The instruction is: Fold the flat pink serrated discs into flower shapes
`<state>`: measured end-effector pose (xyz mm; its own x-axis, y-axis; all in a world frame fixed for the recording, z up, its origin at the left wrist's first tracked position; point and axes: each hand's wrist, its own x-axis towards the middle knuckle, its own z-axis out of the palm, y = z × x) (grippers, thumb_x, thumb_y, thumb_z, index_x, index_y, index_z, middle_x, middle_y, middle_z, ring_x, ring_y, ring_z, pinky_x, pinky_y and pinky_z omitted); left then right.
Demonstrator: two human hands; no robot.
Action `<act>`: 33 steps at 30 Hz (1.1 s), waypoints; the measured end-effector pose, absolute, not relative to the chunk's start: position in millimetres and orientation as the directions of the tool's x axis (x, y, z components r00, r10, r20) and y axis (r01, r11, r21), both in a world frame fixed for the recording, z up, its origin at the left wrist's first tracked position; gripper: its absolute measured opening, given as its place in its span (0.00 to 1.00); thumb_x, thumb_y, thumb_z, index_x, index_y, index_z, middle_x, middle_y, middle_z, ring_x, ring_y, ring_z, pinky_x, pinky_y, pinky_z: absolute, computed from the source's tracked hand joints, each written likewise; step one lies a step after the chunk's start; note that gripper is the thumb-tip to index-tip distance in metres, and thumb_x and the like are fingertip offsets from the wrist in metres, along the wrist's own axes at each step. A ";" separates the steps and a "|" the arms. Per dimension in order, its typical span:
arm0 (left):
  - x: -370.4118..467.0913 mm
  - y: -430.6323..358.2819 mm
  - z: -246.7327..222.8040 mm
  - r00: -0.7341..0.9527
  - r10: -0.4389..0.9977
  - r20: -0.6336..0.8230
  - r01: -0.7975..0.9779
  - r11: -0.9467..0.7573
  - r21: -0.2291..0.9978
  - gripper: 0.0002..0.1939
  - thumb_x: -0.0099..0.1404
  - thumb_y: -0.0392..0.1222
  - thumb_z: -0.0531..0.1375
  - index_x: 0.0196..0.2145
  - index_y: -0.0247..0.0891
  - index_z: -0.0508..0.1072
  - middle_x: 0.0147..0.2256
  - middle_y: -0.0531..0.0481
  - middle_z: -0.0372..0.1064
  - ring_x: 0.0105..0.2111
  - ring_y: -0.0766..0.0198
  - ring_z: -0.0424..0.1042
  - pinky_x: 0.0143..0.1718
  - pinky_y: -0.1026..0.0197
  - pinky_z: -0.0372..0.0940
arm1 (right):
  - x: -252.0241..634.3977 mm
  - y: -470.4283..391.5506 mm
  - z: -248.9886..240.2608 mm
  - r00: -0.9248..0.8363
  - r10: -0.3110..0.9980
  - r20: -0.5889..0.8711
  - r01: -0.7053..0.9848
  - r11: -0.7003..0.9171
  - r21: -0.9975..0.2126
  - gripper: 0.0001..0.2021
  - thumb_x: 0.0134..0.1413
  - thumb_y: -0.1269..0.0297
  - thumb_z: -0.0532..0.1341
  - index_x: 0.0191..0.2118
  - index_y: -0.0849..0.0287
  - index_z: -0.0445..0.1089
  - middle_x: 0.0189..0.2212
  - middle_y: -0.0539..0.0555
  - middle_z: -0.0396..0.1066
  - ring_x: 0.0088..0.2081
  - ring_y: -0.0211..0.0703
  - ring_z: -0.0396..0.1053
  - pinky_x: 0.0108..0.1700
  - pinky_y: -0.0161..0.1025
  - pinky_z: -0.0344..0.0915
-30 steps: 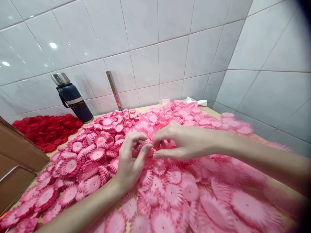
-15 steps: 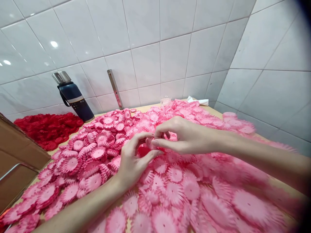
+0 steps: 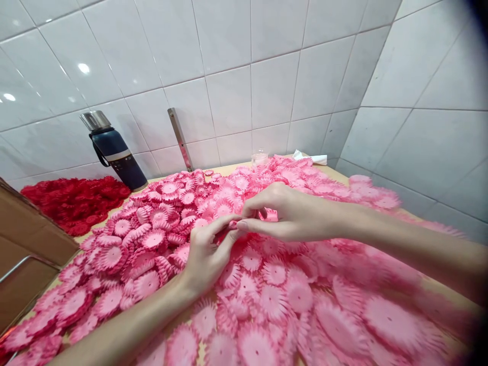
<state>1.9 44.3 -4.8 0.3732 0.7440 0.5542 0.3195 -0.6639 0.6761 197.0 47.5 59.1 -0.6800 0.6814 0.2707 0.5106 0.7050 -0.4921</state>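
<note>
My left hand (image 3: 208, 254) and my right hand (image 3: 280, 213) meet fingertip to fingertip above a heap of pink fringed discs (image 3: 274, 302). Thumb and fingers of my left hand are pinched together. My right hand is also closed in a pinch, its thumb touching the left fingertips. A hint of pink shows between them, but the fingers hide what they hold. Many of the discs look like layered flower petals with a small hole in the middle.
A dark blue bottle (image 3: 118, 157) leans by the tiled wall beside a red heap of similar pieces (image 3: 76, 203). At left stands a cardboard box (image 3: 30, 259). A metal strip (image 3: 179, 137), a small clear cup (image 3: 260, 158) and white paper (image 3: 318, 159) are at the back.
My left thumb has moved up and closed against its fingers, where a gap showed before. My right hand stays nearly in place.
</note>
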 end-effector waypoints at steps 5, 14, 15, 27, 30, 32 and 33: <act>3.1 46.2 -5.4 0.382 0.739 0.555 0.327 -0.669 0.667 0.11 0.66 0.38 0.57 0.45 0.39 0.74 0.38 0.48 0.77 0.35 0.63 0.75 0.37 0.62 0.69 | 197.0 47.4 59.5 -0.674 0.693 0.254 0.533 0.695 -0.482 0.14 0.61 0.61 0.55 0.30 0.63 0.72 0.21 0.50 0.70 0.22 0.32 0.62 0.25 0.34 0.57; 2.5 48.9 -5.1 0.359 0.711 0.604 0.265 -0.698 0.665 0.18 0.63 0.37 0.60 0.51 0.43 0.71 0.49 0.45 0.70 0.49 0.59 0.69 0.52 0.54 0.65 | 198.0 47.2 61.2 -0.673 0.715 0.189 0.509 0.633 -0.583 0.16 0.61 0.56 0.54 0.34 0.62 0.74 0.26 0.52 0.73 0.25 0.35 0.66 0.28 0.34 0.60; 2.0 49.1 -5.1 0.358 0.703 0.614 0.256 -0.707 0.660 0.17 0.63 0.37 0.61 0.51 0.43 0.71 0.49 0.45 0.69 0.50 0.59 0.69 0.52 0.54 0.66 | 198.4 47.3 61.1 -0.676 0.714 0.180 0.502 0.625 -0.598 0.16 0.61 0.56 0.54 0.35 0.62 0.74 0.26 0.51 0.73 0.26 0.35 0.66 0.27 0.34 0.60; 2.4 51.0 -9.9 0.393 0.712 0.582 0.084 -0.658 0.748 0.21 0.60 0.35 0.64 0.51 0.44 0.72 0.47 0.47 0.72 0.45 0.60 0.73 0.44 0.58 0.72 | 207.0 55.2 61.2 -0.708 0.701 0.084 0.456 0.544 -0.704 0.12 0.56 0.55 0.60 0.34 0.60 0.73 0.29 0.50 0.73 0.29 0.36 0.66 0.29 0.33 0.60; 2.2 50.9 -10.2 0.400 0.712 0.578 0.089 -0.657 0.748 0.22 0.58 0.35 0.65 0.51 0.43 0.72 0.45 0.48 0.73 0.44 0.61 0.73 0.43 0.60 0.73 | 208.3 56.7 60.4 -0.712 0.699 0.062 0.463 0.534 -0.708 0.12 0.56 0.55 0.60 0.35 0.60 0.73 0.30 0.50 0.73 0.30 0.36 0.66 0.29 0.33 0.60; 1.7 50.9 -10.3 0.400 0.712 0.577 0.112 -0.663 0.740 0.22 0.58 0.36 0.65 0.51 0.43 0.72 0.44 0.48 0.73 0.43 0.61 0.73 0.42 0.60 0.72 | 208.8 57.4 59.7 -0.716 0.696 0.054 0.465 0.533 -0.707 0.12 0.56 0.55 0.60 0.35 0.59 0.74 0.30 0.50 0.73 0.30 0.36 0.66 0.29 0.34 0.60; 1.5 51.0 -10.4 0.400 0.713 0.576 0.121 -0.663 0.738 0.22 0.58 0.36 0.65 0.51 0.43 0.72 0.43 0.48 0.73 0.42 0.61 0.73 0.42 0.59 0.72 | 208.9 57.5 59.5 -0.718 0.694 0.053 0.464 0.534 -0.706 0.12 0.56 0.55 0.60 0.35 0.59 0.74 0.30 0.50 0.73 0.30 0.36 0.66 0.29 0.34 0.59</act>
<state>1.5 51.0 -10.4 0.3996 0.7135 0.5756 0.1208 -0.6634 0.7385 208.9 57.5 59.5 -0.7179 0.6941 0.0529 0.4645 0.5342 -0.7063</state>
